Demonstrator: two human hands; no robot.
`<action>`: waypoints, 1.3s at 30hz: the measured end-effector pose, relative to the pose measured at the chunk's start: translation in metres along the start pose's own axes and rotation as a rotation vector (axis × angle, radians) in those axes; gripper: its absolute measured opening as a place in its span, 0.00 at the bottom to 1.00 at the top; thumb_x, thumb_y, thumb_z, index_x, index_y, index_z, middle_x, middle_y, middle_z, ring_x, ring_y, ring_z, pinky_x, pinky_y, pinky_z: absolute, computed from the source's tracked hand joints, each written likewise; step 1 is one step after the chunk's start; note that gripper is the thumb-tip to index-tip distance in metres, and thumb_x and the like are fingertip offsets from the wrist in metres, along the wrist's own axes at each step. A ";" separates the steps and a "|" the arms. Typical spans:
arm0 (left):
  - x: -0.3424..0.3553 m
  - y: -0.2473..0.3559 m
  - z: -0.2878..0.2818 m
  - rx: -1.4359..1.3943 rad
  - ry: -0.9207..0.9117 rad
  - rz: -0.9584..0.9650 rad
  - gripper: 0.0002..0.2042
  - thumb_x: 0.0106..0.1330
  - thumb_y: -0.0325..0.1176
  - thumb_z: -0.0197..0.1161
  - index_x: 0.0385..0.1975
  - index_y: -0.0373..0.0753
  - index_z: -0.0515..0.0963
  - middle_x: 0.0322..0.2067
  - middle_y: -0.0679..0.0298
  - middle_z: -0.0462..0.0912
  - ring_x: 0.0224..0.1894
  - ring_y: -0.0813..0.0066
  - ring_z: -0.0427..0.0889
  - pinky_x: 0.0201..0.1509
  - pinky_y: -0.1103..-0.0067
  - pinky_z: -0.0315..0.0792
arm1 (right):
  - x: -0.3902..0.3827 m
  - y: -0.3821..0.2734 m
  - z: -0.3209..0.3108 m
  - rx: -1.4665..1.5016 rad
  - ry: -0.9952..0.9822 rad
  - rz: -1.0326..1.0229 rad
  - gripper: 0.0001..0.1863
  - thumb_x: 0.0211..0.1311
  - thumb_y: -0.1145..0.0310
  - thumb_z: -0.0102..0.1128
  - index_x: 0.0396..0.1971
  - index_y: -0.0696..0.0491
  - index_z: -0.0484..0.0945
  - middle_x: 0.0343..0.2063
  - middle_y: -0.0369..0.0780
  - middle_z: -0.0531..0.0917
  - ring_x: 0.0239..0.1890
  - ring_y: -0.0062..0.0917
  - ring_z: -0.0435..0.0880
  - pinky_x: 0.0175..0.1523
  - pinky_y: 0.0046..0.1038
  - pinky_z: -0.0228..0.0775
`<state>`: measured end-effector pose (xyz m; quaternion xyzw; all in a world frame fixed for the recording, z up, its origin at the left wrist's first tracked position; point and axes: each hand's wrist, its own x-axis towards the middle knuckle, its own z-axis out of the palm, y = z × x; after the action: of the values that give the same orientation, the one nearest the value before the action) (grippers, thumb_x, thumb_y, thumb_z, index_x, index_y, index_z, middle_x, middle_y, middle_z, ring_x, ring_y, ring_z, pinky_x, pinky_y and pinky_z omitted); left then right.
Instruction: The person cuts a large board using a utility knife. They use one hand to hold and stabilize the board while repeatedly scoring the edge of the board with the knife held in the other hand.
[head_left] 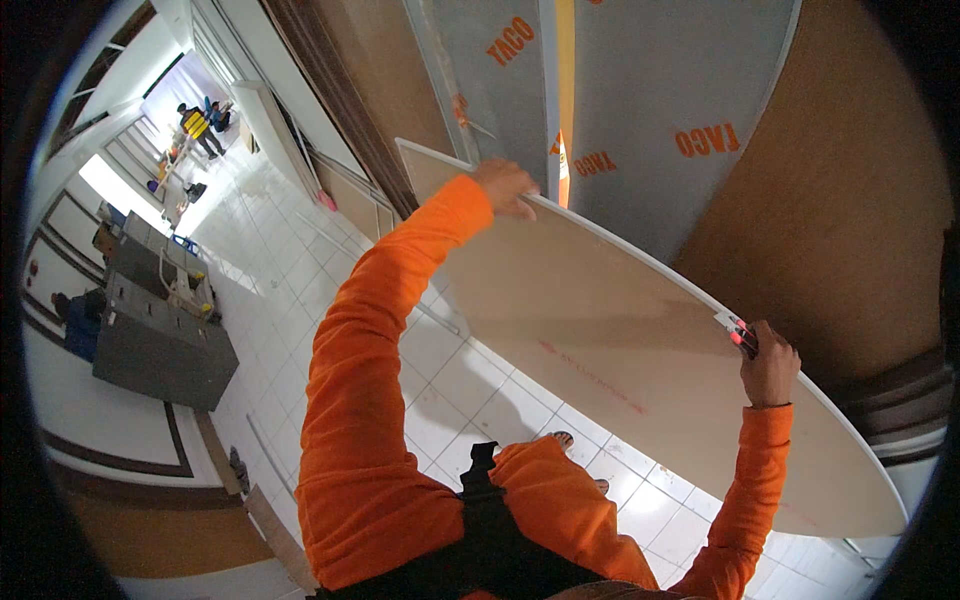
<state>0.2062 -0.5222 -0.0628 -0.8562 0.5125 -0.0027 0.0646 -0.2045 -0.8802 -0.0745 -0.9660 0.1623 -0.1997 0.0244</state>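
A large beige plasterboard sheet stands on edge in front of me, slanting from upper left to lower right. My left hand is closed over its upper edge near the far left corner, thumb on my side. Farther right along that edge, my right hand is closed round a small red-and-black tool that looks like a utility knife. The tool's pale tip touches or nearly touches the board's edge; its exact contact is too small to tell.
Behind the board rises a wall frame with grey sheeting and brown panels. Grey cabinets stand at left, with a person in dark blue beyond. Other people, one in a yellow vest, are far off. White tiles cover the floor.
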 end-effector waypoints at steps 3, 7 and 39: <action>0.000 0.000 0.000 -0.060 0.004 0.009 0.31 0.57 0.64 0.71 0.51 0.45 0.86 0.43 0.50 0.87 0.50 0.44 0.84 0.55 0.54 0.75 | 0.000 -0.001 0.000 -0.004 0.013 -0.010 0.12 0.52 0.75 0.71 0.36 0.50 0.78 0.32 0.42 0.86 0.37 0.46 0.87 0.37 0.45 0.75; 0.002 -0.002 0.002 -0.015 0.047 0.041 0.30 0.58 0.63 0.70 0.51 0.45 0.86 0.40 0.50 0.88 0.47 0.44 0.84 0.53 0.53 0.76 | 0.001 -0.002 0.001 0.020 0.026 -0.001 0.13 0.50 0.77 0.70 0.35 0.51 0.78 0.32 0.42 0.86 0.37 0.46 0.87 0.37 0.46 0.75; 0.001 0.003 0.020 0.005 0.138 0.001 0.25 0.64 0.62 0.64 0.52 0.53 0.86 0.39 0.55 0.90 0.43 0.52 0.89 0.47 0.56 0.80 | -0.007 -0.001 0.023 -0.124 0.169 0.006 0.11 0.56 0.75 0.67 0.40 0.51 0.80 0.35 0.41 0.85 0.39 0.41 0.85 0.44 0.41 0.76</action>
<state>0.2052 -0.5222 -0.0833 -0.8537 0.5160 -0.0630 0.0310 -0.2009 -0.8770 -0.0983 -0.9450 0.1787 -0.2697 -0.0486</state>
